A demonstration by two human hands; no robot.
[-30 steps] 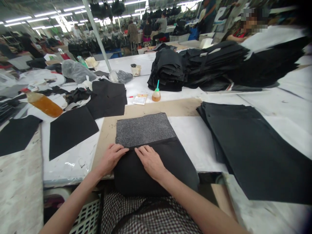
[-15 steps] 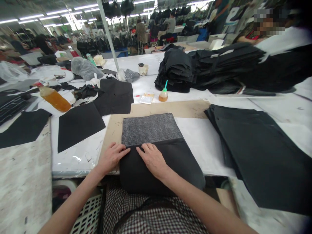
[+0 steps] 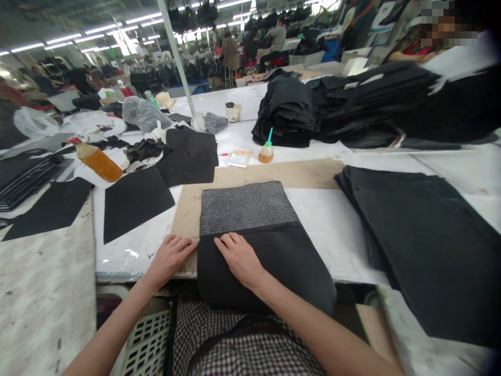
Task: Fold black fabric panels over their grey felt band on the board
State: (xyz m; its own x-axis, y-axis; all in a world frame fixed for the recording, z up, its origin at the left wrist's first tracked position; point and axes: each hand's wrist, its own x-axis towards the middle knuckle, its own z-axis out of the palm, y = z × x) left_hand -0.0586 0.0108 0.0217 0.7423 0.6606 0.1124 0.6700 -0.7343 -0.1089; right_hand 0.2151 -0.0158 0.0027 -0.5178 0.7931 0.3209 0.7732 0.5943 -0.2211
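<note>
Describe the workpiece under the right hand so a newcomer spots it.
On the white table, find the tan board near the front edge. The workpiece lies partly on it, under the right hand; unlike the plain black sheets nearby, its far section is speckled grey.

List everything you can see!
Black sheet: one, black, front middle
Grey panel: one, grey, beyond black sheet
Board: one, brown, beside grey panel
Table: one, white, middle
Stack: one, black, right
Pile: one, black, far right
Loose pieces: several, black, left
Squeeze bottle: one, amber, past board
Big bottle: one, amber, left
Cup: one, whitish, far middle
Plastic bags: several, greyish, far left
Crate: one, white, below table
Co-workers: several, mixed clothing, background
Left hand: one, bare, beside black sheet
Right hand: one, bare, on black sheet
</note>
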